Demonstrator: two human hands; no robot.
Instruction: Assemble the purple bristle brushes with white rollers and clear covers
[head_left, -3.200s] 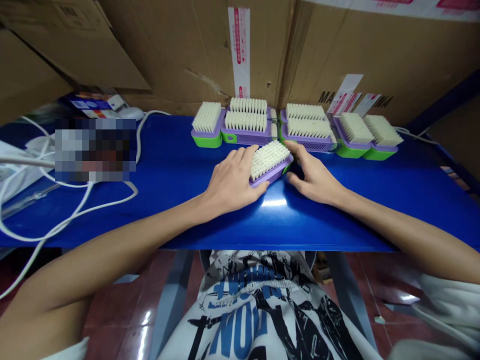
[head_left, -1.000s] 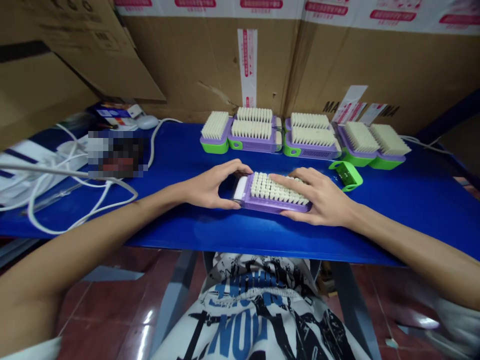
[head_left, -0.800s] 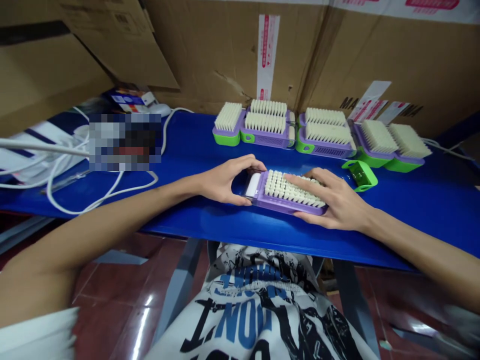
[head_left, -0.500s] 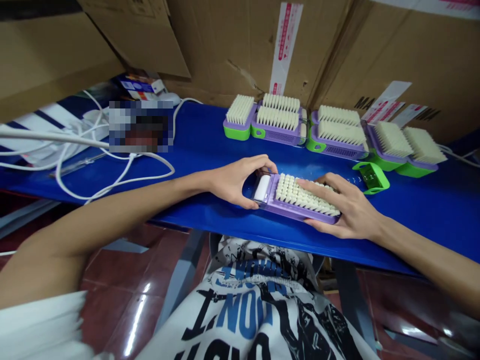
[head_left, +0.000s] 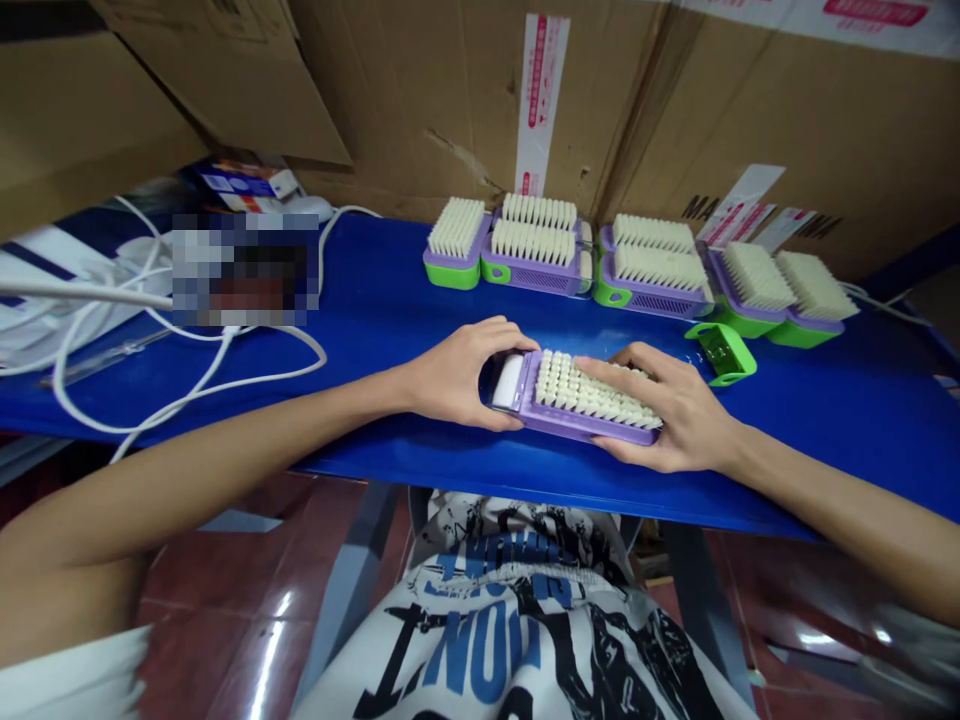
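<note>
A purple brush (head_left: 592, 398) with cream bristles facing up lies across the blue table in front of me. Its left end has a clear cover with a white roller-like piece (head_left: 509, 382) inside. My left hand (head_left: 461, 380) grips that clear end, thumb on the near side and fingers on the far side. Around the right end of the brush my right hand (head_left: 675, 415) is closed, its index finger resting over the bristles. Just beyond the right hand, a green plastic end piece (head_left: 724, 355) sits on the table, apart from the brush.
Several purple-and-green brushes (head_left: 534, 245) stand bristles up in a row at the back, against a cardboard box (head_left: 450, 90). White cables (head_left: 292, 375) loop over the left side of the blue table (head_left: 375, 300). A blurred-out object lies among them.
The view has shifted slightly. My left hand has slid further along the brush's clear end, its fingers now touching the purple body. The right hand keeps its hold.
</note>
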